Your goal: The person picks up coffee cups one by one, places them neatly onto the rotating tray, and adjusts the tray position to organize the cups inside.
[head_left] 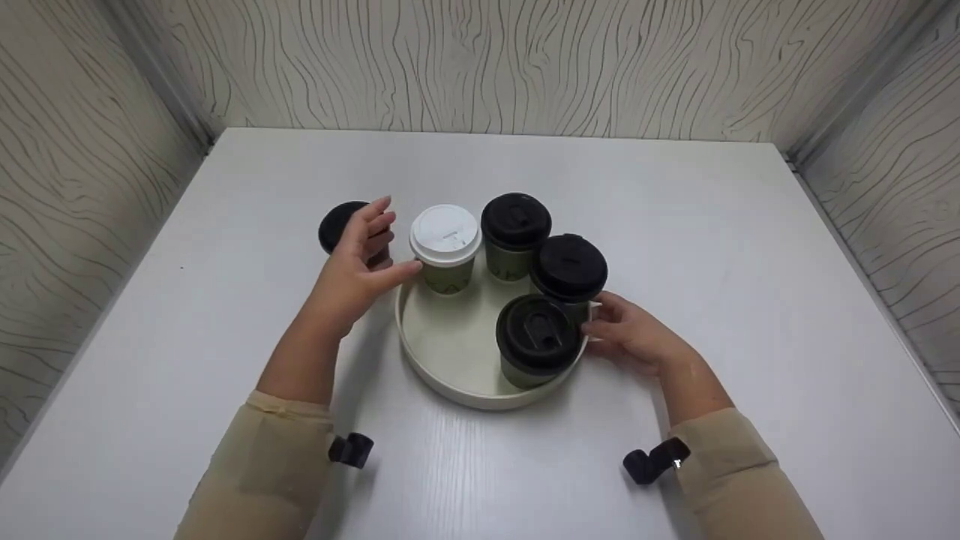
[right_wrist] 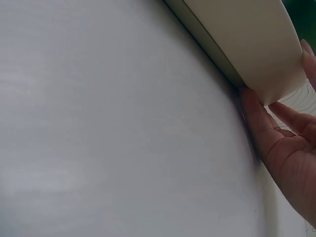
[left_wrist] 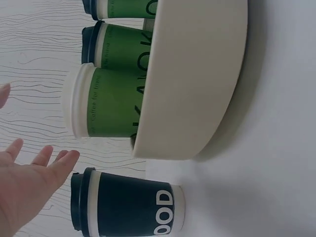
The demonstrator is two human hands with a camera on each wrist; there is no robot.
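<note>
A round cream tray [head_left: 450, 345] on the white table carries several green paper coffee cups. One has a white lid [head_left: 445, 234]; the others have black lids [head_left: 538, 334]. My left hand [head_left: 352, 262] is spread between the white-lidded cup [left_wrist: 116, 101] and a dark cup [left_wrist: 136, 202] standing outside the tray on the left. In the left wrist view its visible fingers are apart from both cups. My right hand [head_left: 634, 334] holds the tray's right edge. The right wrist view shows fingers [right_wrist: 256, 111] at the tray's underside, with the thumb against its wall.
The white table [head_left: 750, 247] extends around the tray. A pale wood-grain-patterned wall [head_left: 480, 67] stands behind it, with similar side walls. Black wrist mounts [head_left: 351, 450] stick out from both beige sleeves [head_left: 262, 457].
</note>
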